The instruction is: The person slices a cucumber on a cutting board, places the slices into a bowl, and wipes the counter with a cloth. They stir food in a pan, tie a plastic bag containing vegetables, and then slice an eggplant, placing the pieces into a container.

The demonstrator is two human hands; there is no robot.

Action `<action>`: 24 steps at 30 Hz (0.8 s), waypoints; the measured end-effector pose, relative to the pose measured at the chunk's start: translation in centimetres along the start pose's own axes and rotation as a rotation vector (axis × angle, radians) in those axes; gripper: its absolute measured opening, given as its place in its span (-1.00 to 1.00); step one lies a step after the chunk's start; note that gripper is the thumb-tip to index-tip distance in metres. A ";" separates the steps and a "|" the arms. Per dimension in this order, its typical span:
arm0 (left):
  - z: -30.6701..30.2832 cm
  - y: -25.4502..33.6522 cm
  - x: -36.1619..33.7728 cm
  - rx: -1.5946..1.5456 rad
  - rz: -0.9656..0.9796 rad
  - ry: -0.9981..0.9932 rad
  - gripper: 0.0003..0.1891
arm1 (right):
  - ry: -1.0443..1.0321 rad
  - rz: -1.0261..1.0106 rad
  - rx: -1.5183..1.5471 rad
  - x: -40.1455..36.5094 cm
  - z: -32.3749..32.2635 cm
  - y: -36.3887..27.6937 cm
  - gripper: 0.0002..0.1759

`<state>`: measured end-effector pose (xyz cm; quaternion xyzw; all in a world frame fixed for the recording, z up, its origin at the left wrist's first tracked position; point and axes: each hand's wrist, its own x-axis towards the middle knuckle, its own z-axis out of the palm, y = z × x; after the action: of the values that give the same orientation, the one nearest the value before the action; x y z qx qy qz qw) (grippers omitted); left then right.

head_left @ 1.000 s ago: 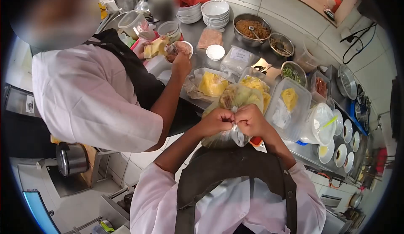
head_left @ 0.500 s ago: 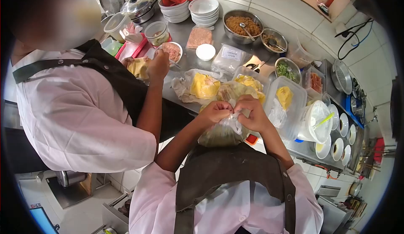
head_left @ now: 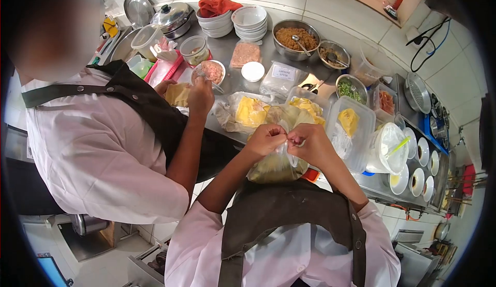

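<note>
In front of my apron, a clear plastic bag [head_left: 276, 169] with pale yellow-green contents hangs at the counter edge. My left hand [head_left: 266, 140] pinches its gathered neck between thumb and fingers. Right beside it, my right hand [head_left: 310, 141] closes on the twisted top of the same bag. Beyond my hands lie yellow dough wrappers [head_left: 252, 112] on crumpled plastic. More yellow sheets [head_left: 310, 109] sit in an open plastic tub, and a second clear tub [head_left: 360, 145] stands to the right with a yellow piece inside.
At the left, a co-worker's hand [head_left: 200, 95] works near a wrapper and a bowl of minced meat [head_left: 212, 72]. Behind stand bowls of brown filling [head_left: 294, 33] and chopped greens [head_left: 350, 91]. A white bucket [head_left: 385, 150] and several small bowls [head_left: 416, 181] are at the right.
Both my hands stay at the bag's neck; the fingers have shifted and the twisted plastic is drawn out differently. The co-worker's hands have moved slightly around the wrapper and meat bowl.
</note>
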<state>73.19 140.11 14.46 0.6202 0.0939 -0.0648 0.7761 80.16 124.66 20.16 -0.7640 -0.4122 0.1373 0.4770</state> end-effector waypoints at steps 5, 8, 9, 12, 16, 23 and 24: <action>-0.3 -0.7 -0.2 0.087 0.040 0.007 -0.95 | -0.003 -0.031 -0.067 -0.3 0.7 0.1 -0.85; -0.4 -1.2 -0.3 0.194 0.112 0.039 -0.95 | 0.034 -0.071 -0.070 -0.7 1.3 0.7 -0.84; -0.2 -1.1 -0.4 0.228 0.131 0.046 -0.95 | 0.057 -0.087 -0.075 -0.8 1.4 0.6 -0.84; 0.0 0.4 -1.0 0.392 0.178 0.081 -0.90 | 0.093 -0.143 -0.162 -1.3 1.5 0.9 -0.88; 0.2 0.3 -1.0 0.572 0.276 0.136 -0.83 | 0.115 -0.220 -0.239 -1.8 2.4 2.7 -0.91; -0.1 -1.2 0.4 0.644 0.288 0.138 -0.73 | 0.159 -0.138 -0.096 -2.5 2.9 2.6 -0.87; 0.0 -0.8 0.4 0.670 0.266 0.113 -0.73 | 0.172 -0.099 -0.037 -2.8 3.0 3.0 -0.87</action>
<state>73.37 139.97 13.62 0.8494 0.0287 0.0438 0.5251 78.08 123.78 15.59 -0.7604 -0.4094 0.0399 0.5026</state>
